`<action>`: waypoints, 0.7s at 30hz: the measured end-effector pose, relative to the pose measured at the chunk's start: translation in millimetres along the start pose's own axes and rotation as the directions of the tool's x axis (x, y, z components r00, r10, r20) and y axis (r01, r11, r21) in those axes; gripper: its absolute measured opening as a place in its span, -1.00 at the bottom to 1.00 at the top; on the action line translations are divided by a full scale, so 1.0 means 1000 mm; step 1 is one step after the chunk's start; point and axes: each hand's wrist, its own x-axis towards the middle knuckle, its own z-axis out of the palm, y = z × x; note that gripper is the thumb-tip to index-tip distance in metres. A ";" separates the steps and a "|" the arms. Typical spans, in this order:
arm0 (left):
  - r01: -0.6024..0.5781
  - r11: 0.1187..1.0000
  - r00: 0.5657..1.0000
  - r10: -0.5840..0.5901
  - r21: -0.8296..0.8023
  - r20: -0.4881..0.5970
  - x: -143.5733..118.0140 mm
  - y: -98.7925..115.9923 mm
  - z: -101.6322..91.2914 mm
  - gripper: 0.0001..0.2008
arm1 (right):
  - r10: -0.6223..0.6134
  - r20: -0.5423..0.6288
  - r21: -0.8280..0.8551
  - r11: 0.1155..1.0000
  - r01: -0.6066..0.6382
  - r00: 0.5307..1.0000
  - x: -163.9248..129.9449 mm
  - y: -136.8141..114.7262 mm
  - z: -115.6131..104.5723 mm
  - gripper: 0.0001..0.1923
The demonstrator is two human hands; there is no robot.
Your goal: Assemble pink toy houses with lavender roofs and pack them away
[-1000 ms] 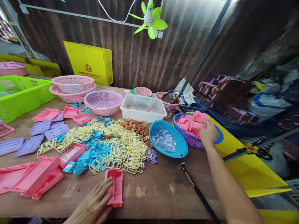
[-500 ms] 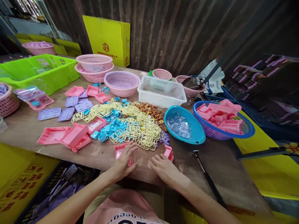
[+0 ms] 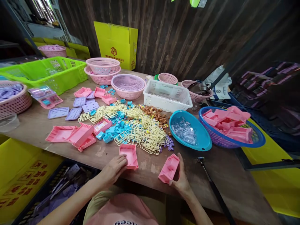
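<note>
My left hand [image 3: 115,168] has its fingers curled over the left wall of a shallow pink plastic tray [image 3: 130,155] lying near the table's front edge. Thumb and fingers of my right hand [image 3: 182,178] grip a smaller pink plastic box [image 3: 169,168] by its right side, its open face turned up. Just beyond the two pieces spread cream plastic frames of small parts [image 3: 152,137], blue plastic pieces [image 3: 112,132], purple flower-like pieces [image 3: 169,143] and small brown pieces [image 3: 156,115].
A blue bowl of clear pieces [image 3: 184,130] and a basket of pink parts [image 3: 260,140] stand right. A black-handled metal rod [image 3: 214,187] lies at front right. Pink trays [image 3: 81,134] and purple panels [image 3: 73,114] lie left; a white basket [image 3: 167,104] sits behind.
My right hand has shifted right and turned, now gripping the small pink box. My left hand has slid left, to the tray's side wall. The view has moved slightly.
</note>
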 end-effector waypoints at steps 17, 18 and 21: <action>-0.352 0.918 0.936 0.343 -0.181 -0.082 0.036 0.008 0.033 -0.16 | -0.047 0.205 0.093 0.995 0.028 0.978 0.005 -0.024 0.046 0.22; -0.306 0.913 0.952 0.288 -0.269 -0.107 0.036 0.000 0.037 0.00 | -0.047 0.214 0.099 0.995 0.026 0.976 0.006 -0.024 0.046 0.23; -0.161 0.868 0.981 0.192 -0.470 0.017 0.044 -0.014 0.047 0.28 | -0.050 0.264 0.163 0.987 0.007 0.963 0.012 -0.028 0.048 0.26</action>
